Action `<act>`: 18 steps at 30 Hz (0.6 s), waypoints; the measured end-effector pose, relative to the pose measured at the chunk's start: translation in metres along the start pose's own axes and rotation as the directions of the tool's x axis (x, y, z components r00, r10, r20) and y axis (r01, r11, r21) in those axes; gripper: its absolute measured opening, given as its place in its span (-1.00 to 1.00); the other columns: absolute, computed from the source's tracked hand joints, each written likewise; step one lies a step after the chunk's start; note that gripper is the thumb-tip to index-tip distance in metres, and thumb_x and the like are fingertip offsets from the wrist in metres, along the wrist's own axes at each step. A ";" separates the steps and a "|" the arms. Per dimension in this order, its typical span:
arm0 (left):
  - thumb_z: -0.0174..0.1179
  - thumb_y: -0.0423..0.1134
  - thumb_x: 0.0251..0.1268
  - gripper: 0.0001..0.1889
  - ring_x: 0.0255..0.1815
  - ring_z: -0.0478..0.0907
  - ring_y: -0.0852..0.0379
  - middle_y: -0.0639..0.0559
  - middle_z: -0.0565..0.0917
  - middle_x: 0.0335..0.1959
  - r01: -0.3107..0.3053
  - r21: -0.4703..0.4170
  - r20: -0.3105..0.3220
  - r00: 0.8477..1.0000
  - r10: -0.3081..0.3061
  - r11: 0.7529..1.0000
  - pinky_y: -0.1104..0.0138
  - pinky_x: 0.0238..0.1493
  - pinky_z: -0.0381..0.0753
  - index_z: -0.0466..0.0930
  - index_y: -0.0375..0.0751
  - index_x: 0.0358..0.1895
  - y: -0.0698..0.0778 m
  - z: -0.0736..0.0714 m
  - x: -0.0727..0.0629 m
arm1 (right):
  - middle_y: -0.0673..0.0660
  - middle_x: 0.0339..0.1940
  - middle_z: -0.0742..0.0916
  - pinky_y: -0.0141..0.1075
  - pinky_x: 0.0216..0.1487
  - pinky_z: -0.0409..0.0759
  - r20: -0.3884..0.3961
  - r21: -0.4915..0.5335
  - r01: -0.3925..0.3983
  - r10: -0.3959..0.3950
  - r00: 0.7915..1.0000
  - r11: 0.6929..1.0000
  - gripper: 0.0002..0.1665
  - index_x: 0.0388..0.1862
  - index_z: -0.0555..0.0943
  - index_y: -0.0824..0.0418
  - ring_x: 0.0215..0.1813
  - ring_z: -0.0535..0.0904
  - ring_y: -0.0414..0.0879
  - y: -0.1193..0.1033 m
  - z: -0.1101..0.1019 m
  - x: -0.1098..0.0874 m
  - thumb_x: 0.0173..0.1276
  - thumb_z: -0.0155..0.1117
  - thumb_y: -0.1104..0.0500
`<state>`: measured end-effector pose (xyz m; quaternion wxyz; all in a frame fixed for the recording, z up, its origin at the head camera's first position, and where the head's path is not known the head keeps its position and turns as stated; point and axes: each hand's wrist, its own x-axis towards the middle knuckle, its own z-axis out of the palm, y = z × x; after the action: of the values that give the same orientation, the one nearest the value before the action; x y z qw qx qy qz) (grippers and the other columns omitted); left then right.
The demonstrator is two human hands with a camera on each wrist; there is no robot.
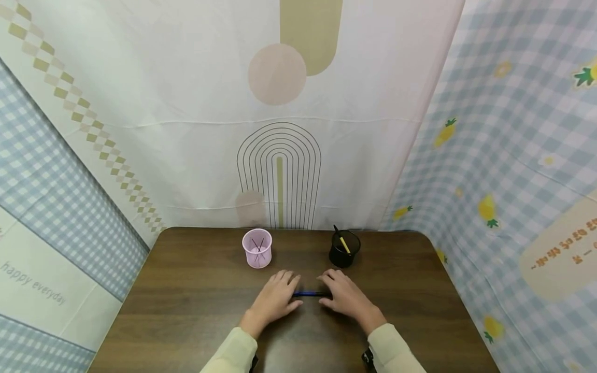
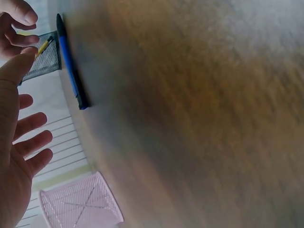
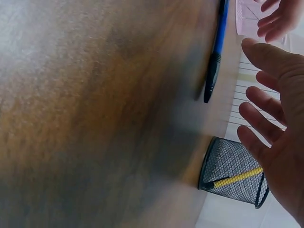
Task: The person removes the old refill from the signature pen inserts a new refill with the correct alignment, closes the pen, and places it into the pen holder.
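Note:
A blue pen (image 1: 308, 293) with a black tip lies crosswise on the wooden table, its tip pointing right. Over its left end is my left hand (image 1: 276, 296), palm down with fingers spread. My right hand (image 1: 344, 293) hovers at the tip end, its fingers loosely bent. Both wrist views show a gap between the hands and the pen (image 2: 71, 66), and neither hand holds anything. Beyond the left hand stands a pink mesh pen cup (image 1: 257, 258). Past the right hand is a black mesh pen cup (image 1: 339, 258) with a yellow-and-black pen (image 1: 344, 244) leaning in it.
Both cups stand near the back edge of the brown table (image 1: 186, 290). A pale printed cloth (image 1: 196, 171) hangs right behind that edge. Checked cloths, such as the one with pineapples (image 1: 466, 155) on the right, line the sides.

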<state>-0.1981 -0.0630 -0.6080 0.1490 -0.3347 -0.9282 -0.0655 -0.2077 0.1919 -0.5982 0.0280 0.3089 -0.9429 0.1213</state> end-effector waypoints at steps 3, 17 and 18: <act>0.40 0.19 0.23 -0.34 0.19 0.58 -0.08 -0.12 0.65 0.14 -0.013 0.014 -0.009 1.000 0.013 1.000 0.07 0.17 0.62 0.61 -0.20 0.24 0.001 0.005 0.001 | 0.04 0.12 0.64 -0.08 0.12 0.62 0.005 0.000 0.008 -0.008 1.000 1.000 -0.37 0.25 0.63 0.14 0.08 0.57 -0.04 -0.001 0.003 0.000 0.26 0.55 -0.06; 0.47 0.03 0.21 -0.64 -0.16 0.53 0.06 0.02 0.60 -0.19 -0.028 0.020 -0.034 0.999 0.029 0.999 0.22 -0.17 0.60 0.67 -0.12 -0.10 0.009 0.019 0.004 | -0.02 -0.01 0.65 -0.18 0.04 0.61 0.014 -0.001 -0.002 0.002 1.000 1.000 -0.59 0.11 0.69 0.09 -0.04 0.53 -0.12 -0.004 0.019 0.002 0.32 0.51 0.03; 0.47 0.03 0.21 -0.65 -0.17 0.53 0.06 0.03 0.60 -0.20 -0.028 0.021 -0.037 0.999 0.029 0.999 0.22 -0.18 0.60 0.67 -0.12 -0.11 0.009 0.020 0.004 | -0.02 -0.03 0.65 -0.18 0.02 0.62 0.009 -0.004 -0.005 0.005 1.000 1.000 -0.61 0.08 0.69 0.09 -0.05 0.54 -0.11 -0.005 0.020 0.002 0.32 0.51 0.05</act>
<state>-0.1997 -0.0490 -0.6253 0.1705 -0.3451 -0.9210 -0.0603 -0.2060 0.1824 -0.6165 0.0241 0.3068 -0.9441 0.1181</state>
